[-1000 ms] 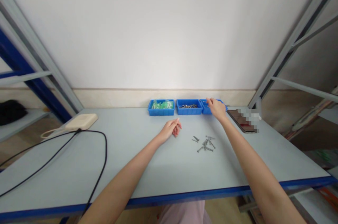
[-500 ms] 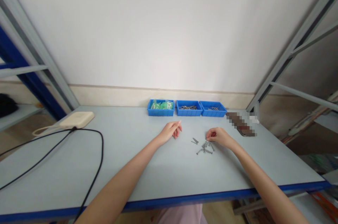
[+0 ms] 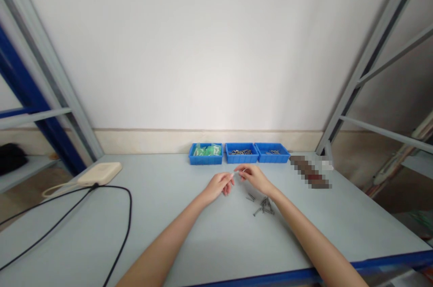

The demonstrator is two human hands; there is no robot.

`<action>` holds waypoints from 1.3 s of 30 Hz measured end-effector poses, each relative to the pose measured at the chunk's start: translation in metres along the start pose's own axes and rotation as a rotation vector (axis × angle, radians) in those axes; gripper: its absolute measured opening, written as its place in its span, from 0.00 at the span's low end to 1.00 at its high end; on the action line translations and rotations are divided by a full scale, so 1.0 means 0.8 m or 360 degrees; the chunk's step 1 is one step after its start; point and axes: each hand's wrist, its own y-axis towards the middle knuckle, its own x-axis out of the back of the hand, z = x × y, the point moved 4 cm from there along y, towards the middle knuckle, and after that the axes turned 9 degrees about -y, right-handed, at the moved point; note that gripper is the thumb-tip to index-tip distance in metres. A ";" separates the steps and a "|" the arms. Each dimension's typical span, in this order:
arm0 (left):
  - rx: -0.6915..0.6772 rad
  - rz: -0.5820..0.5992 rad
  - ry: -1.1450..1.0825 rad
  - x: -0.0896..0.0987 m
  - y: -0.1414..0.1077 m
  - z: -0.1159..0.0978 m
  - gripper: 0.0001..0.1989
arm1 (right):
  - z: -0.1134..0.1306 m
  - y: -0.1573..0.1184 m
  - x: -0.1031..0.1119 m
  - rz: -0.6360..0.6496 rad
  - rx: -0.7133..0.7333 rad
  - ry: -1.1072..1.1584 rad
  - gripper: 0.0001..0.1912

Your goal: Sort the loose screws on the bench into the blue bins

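Away from the loose metal fasteners (image 3: 265, 204), where it was a half second ago, the right hand (image 3: 256, 179) is now hovering close to the left hand (image 3: 218, 187), which is keeping nearly the same place over the table (image 3: 162, 205). From the head view, the only one, both hands are hanging in front of the bins along the table's back edge. The right hand is bending its thumb and index finger towards the left fingertips; the left is curling its fingers with the thumb laid forward. Whether either is gripping a small piece, or whether the tips are touching, cannot be told.

The loose fasteners are lying right of the table's middle, in a heap beside the right wrist, with a few just apart from it. Behind them, the right bin (image 3: 273, 159) and the middle bin (image 3: 241, 159) are holding more metal pieces; the left bin (image 3: 205, 160) is holding green-and-clear packets.

Judging by the pose, the step in hand is bringing the two sets of fingertips together; the next move is probably calling for a steady left hand and a light, precise right pinch.
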 end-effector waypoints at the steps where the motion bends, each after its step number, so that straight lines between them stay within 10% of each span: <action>1: 0.0000 -0.0004 -0.0004 0.000 0.000 0.000 0.23 | -0.001 0.006 -0.007 -0.0039 -0.0047 0.0086 0.10; 7: -0.0015 -0.0007 -0.0035 0.001 0.002 0.003 0.21 | -0.019 0.002 -0.025 -0.0214 -0.0208 0.0407 0.13; 15: 0.0026 0.0019 -0.0105 -0.001 0.003 0.002 0.19 | 0.015 -0.025 -0.006 -0.0301 -0.0002 -0.0357 0.07; 39: -0.0025 -0.0014 -0.0103 -0.008 -0.006 -0.020 0.16 | 0.014 -0.028 -0.008 -0.0079 -0.0061 -0.0426 0.17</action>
